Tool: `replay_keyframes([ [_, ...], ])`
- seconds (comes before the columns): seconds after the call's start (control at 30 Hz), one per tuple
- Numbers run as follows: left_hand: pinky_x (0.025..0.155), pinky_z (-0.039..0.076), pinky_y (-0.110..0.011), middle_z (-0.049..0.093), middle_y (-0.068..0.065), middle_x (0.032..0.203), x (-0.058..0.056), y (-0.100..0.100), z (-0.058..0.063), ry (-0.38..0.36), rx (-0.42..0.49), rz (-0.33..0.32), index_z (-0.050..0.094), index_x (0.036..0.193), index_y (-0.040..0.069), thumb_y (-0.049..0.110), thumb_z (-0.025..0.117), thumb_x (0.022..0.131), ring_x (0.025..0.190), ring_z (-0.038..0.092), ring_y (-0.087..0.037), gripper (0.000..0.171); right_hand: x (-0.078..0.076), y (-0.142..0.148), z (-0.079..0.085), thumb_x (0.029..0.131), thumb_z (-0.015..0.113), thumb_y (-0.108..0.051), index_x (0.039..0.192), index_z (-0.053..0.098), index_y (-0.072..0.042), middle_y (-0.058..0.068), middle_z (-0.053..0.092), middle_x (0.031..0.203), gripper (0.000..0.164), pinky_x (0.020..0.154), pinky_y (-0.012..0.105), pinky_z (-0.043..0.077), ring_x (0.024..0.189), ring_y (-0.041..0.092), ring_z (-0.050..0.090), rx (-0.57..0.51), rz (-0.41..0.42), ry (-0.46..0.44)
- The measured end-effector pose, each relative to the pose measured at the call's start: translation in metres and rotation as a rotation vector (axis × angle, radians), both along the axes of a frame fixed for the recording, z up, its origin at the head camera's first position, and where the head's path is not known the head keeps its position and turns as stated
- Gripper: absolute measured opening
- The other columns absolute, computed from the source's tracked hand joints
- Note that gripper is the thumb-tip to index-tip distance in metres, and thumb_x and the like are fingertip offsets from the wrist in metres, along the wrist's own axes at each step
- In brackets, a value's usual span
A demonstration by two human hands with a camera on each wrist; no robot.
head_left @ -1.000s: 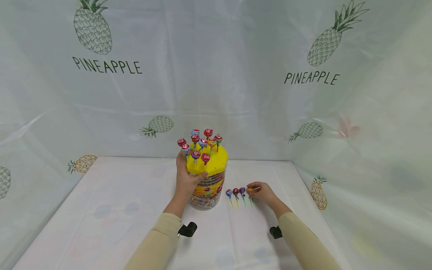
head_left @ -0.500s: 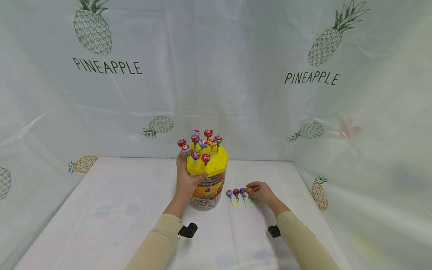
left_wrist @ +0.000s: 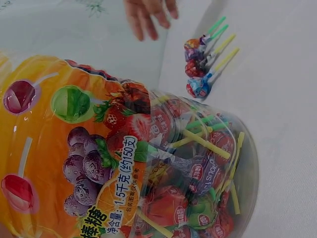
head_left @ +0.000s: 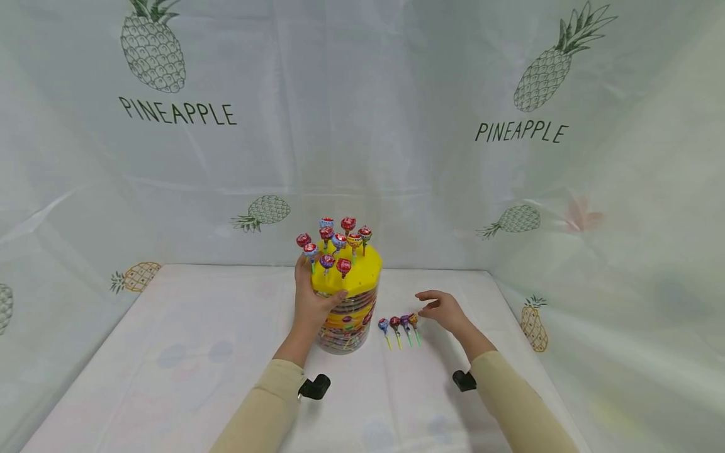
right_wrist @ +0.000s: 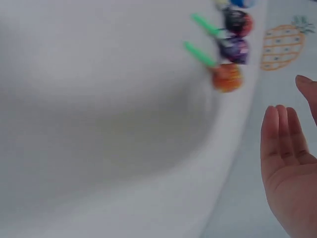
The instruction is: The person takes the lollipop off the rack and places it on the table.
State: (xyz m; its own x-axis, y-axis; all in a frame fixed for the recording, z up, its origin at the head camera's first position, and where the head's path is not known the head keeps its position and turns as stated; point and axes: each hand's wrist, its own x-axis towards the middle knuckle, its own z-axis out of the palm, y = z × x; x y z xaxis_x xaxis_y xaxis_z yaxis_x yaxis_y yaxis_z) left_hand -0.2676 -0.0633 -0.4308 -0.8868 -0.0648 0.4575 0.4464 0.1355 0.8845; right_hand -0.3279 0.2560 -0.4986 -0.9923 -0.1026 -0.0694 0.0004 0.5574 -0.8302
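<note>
My left hand (head_left: pixel 310 299) grips the yellow lid (head_left: pixel 367 274) of a clear candy jar (head_left: pixel 347 336), thumb in front and fingers behind the far side. Several wrapped lollipops (head_left: pixel 343 267) stand upright in the lid. Right of the jar, several more lie in a row on the table: a blue lollipop (head_left: pixel 383 324), a dark red one, a purple one and, at the right end, an orange lollipop (head_left: pixel 413 319). Just above and right of that one hovers my right hand (head_left: pixel 444 311), holding nothing. Its fingers look extended in the right wrist view, apart from the orange lollipop (right_wrist: pixel 227 78).
A white-covered table (head_left: pixel 226 377) carries everything. Behind it hangs a pale curtain (head_left: pixel 362 138) printed with pineapples. Loose lollipops (left_wrist: pixel 198 198) fill the jar's lower part, seen through its clear wall. A black wrist camera (head_left: pixel 314 386) sits by the left cuff.
My right hand has let go of the orange lollipop and lifted slightly away. That lollipop now lies closer to the purple one. The left hand and the jar have stayed put.
</note>
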Motion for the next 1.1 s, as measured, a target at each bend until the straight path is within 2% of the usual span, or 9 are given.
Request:
replay_keyframes([
  [0.03,0.115,0.024,-0.049,0.008,-0.019,0.155,0.004,0.000,0.005,0.002,0.004,-0.004,0.023,0.150,0.005,0.056,0.075,0.078,0.136,0.030,-0.036,0.101,0.001,-0.001,0.007,0.087,0.072,-0.004,0.126,0.063,-0.004,0.016,0.059,0.126,0.040,0.081,0.040,0.054,0.100,0.025,0.059,-0.014,0.012,0.024],
  [0.1,0.115,0.025,-0.048,0.008,-0.018,0.155,0.004,0.000,0.005,0.007,0.009,-0.008,0.024,0.150,0.006,0.053,0.076,0.079,0.136,0.030,-0.035,0.100,0.003,-0.005,0.021,0.087,0.072,-0.005,0.126,0.063,-0.004,0.017,0.058,0.128,0.040,0.084,0.041,0.054,0.102,0.027,0.059,-0.053,0.040,0.071],
  [0.27,0.115,0.026,-0.046,0.007,-0.010,0.157,-0.014,-0.003,-0.018,0.025,0.015,-0.010,0.022,0.153,0.016,0.053,0.077,0.077,0.137,0.030,-0.031,0.100,0.008,-0.020,0.054,0.087,0.072,-0.006,0.126,0.063,-0.007,0.012,0.059,0.129,0.040,0.087,0.039,0.054,0.105,0.029,0.060,-0.110,0.085,0.154],
  [0.47,0.114,0.027,-0.046,0.013,-0.005,0.155,-0.015,-0.002,-0.020,0.047,0.010,0.012,0.022,0.152,0.021,0.065,0.071,0.074,0.135,0.033,-0.026,0.102,0.014,-0.050,0.086,0.086,0.074,-0.008,0.125,0.065,-0.011,0.009,0.061,0.125,0.039,0.086,0.036,0.055,0.106,0.028,0.059,-0.190,0.125,0.176],
  [0.57,0.114,0.027,-0.046,0.015,-0.005,0.154,-0.015,-0.002,-0.021,0.039,0.007,0.024,0.021,0.153,0.022,0.067,0.071,0.073,0.134,0.034,-0.025,0.104,0.016,-0.066,0.096,0.086,0.074,-0.007,0.125,0.064,-0.007,0.014,0.059,0.126,0.040,0.085,0.033,0.055,0.106,0.031,0.058,-0.239,0.186,0.219],
  [0.73,0.113,0.028,-0.048,0.015,-0.005,0.154,-0.015,-0.001,-0.021,0.023,0.015,0.028,0.021,0.152,0.021,0.064,0.073,0.074,0.134,0.034,-0.026,0.103,0.020,-0.086,0.109,0.086,0.073,-0.003,0.123,0.063,0.000,0.018,0.058,0.124,0.038,0.084,0.030,0.055,0.106,0.039,0.057,-0.332,0.240,0.315],
  [0.83,0.113,0.029,-0.048,0.014,-0.004,0.155,-0.014,-0.001,-0.022,0.016,0.011,0.032,0.022,0.153,0.021,0.064,0.073,0.074,0.134,0.034,-0.026,0.103,0.023,-0.096,0.117,0.086,0.073,0.000,0.123,0.063,0.002,0.017,0.058,0.124,0.038,0.090,0.035,0.053,0.108,0.040,0.055,-0.389,0.260,0.373],
  [0.97,0.113,0.029,-0.046,0.015,-0.004,0.154,-0.014,-0.001,-0.022,0.018,0.010,0.033,0.020,0.153,0.022,0.064,0.072,0.075,0.134,0.035,-0.025,0.103,0.024,-0.107,0.127,0.086,0.072,0.004,0.120,0.064,0.004,0.017,0.057,0.126,0.036,0.098,0.048,0.047,0.114,0.038,0.053,-0.444,0.286,0.442],
  [1.1,0.113,0.029,-0.047,0.013,-0.003,0.155,-0.015,-0.001,-0.022,0.029,0.012,0.027,0.022,0.152,0.022,0.065,0.072,0.075,0.134,0.035,-0.026,0.102,0.023,-0.115,0.136,0.084,0.071,0.007,0.114,0.065,0.008,0.014,0.056,0.128,0.030,0.101,0.048,0.045,0.118,0.031,0.052,-0.489,0.310,0.474],
])
